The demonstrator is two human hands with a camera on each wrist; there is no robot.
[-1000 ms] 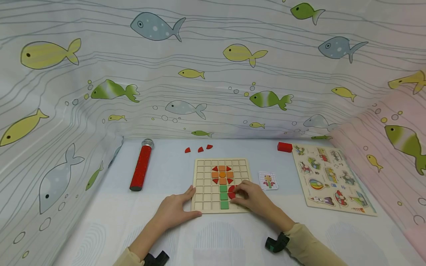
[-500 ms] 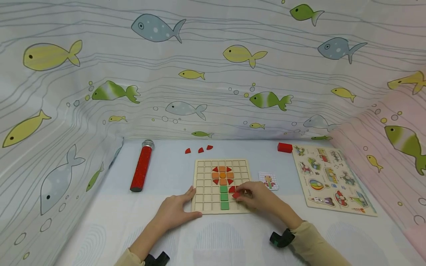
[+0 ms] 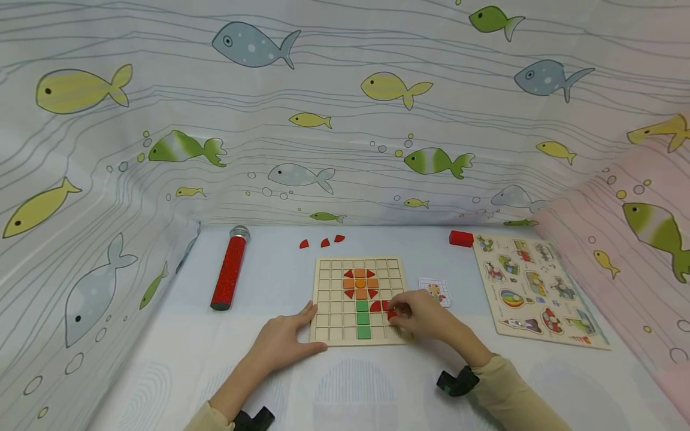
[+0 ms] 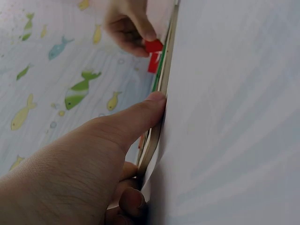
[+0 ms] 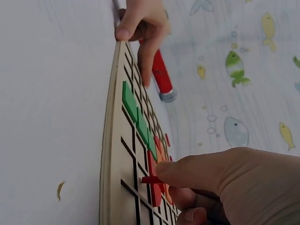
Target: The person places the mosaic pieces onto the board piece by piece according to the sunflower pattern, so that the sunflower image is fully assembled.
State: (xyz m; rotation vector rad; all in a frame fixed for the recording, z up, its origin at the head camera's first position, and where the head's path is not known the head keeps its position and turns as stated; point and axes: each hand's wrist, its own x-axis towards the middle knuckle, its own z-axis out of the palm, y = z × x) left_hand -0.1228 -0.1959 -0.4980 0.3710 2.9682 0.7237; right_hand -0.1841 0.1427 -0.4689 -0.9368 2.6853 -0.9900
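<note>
A square wooden grid board [image 3: 331, 311] lies in front of me. My left hand [image 3: 280, 341] holds its near-left corner, thumb at the near edge and fingers at the left side. Between thumb and fingers, my right hand [image 3: 423, 314] pinches a small red tile [image 5: 150, 179] over the board's right part; the wrist view shows it nearly edge-on. Red pieces [image 3: 374, 306] lie in the row just above, right of the top green square tile [image 3: 362, 306]. Orange tiles [image 3: 360, 273], red triangles and an orange disc form a flower higher up. My fingers partly hide the held tile.
Several loose red pieces [image 3: 325, 242] lie behind the board. A red microphone [image 3: 229, 272] is at left. A small pattern card [image 3: 439, 298] sits right of the board, partly behind my hand. Further right are a red block [image 3: 461, 239] and a picture puzzle board [image 3: 485, 281].
My right hand has shifted to the right with the red tile, away from the green column. More of the red row above now shows. The left hand and board stay in place.
</note>
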